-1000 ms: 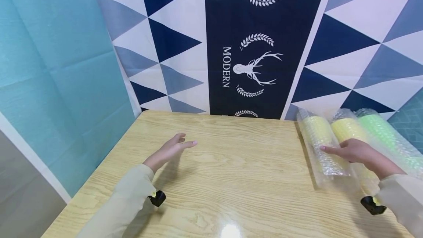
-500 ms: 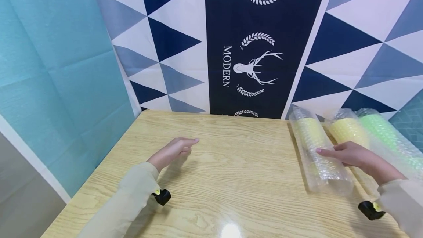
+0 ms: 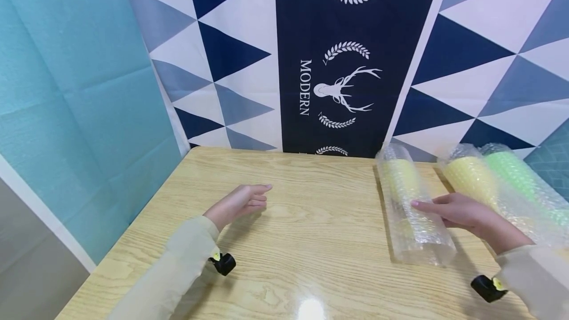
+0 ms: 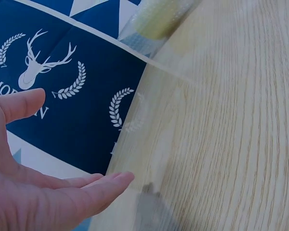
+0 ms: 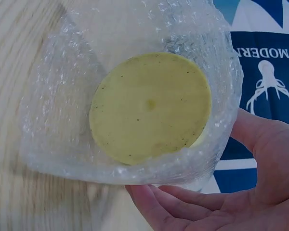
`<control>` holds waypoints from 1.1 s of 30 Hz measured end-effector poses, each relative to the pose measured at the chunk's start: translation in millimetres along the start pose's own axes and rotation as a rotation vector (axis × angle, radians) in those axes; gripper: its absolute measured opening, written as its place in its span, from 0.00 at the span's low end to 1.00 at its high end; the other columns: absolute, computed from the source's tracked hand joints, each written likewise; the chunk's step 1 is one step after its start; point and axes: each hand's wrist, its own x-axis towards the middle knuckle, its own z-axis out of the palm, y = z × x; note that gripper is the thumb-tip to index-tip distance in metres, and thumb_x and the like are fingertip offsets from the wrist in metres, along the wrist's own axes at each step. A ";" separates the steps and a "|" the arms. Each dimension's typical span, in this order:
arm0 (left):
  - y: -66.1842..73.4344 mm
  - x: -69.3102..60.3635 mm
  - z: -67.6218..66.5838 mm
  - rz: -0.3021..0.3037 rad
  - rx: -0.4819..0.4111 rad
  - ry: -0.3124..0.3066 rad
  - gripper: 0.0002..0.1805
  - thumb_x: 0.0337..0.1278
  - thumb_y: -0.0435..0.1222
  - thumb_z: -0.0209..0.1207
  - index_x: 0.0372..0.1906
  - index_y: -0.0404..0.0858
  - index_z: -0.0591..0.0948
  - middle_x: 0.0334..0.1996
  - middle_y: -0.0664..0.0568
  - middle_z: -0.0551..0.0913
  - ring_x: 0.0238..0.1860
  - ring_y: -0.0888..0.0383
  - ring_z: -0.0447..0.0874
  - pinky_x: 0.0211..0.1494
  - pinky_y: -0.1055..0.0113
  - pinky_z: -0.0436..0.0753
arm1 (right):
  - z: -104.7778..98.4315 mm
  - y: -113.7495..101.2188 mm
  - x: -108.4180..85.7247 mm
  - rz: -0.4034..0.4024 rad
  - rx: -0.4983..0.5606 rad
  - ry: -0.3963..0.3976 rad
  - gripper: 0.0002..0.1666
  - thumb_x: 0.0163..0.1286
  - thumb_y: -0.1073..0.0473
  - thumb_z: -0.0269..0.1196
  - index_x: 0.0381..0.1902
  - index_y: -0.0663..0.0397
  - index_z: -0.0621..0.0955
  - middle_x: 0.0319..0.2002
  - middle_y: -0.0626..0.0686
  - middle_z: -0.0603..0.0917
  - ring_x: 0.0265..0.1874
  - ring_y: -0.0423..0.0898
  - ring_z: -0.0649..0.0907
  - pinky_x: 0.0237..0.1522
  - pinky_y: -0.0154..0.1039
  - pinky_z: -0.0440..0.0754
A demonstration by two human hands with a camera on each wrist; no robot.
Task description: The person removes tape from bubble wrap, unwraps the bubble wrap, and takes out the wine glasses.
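Observation:
A yellow object in bubble wrap (image 3: pixel 402 181) lies at the right part of the table. My right hand (image 3: pixel 467 214) grips it at the side, thumb on top of the wrap. In the right wrist view the round yellow end (image 5: pixel 149 108) shows inside the open wrap, with my right hand (image 5: pixel 265 178) around its edge. My left hand (image 3: pixel 240 204) hovers over the left half of the table, holding nothing. The left wrist view shows my left hand (image 4: pixel 53 183) with thumb and fingers spread apart.
Another yellow wrapped object (image 3: pixel 473 177) and a green wrapped one (image 3: pixel 511 169) lie farther right. The wooden table (image 3: pixel 311 241) meets a patterned cloth (image 3: pixel 240 63) at the back and a teal cloth (image 3: pixel 89 88) at the left.
My right hand has moved left with the wrapped yellow object, away from the other two. My left hand has shifted slightly to the right.

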 end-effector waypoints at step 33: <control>-3.6 5.3 16.2 0.033 -0.100 -0.031 0.33 0.66 0.43 0.51 0.70 0.30 0.61 0.67 0.24 0.62 0.69 0.36 0.64 0.73 0.52 0.67 | 52.6 -29.0 13.4 -0.084 0.268 -0.060 0.55 0.73 0.37 0.48 0.66 0.87 0.49 0.68 0.78 0.57 0.65 0.64 0.69 0.63 0.51 0.75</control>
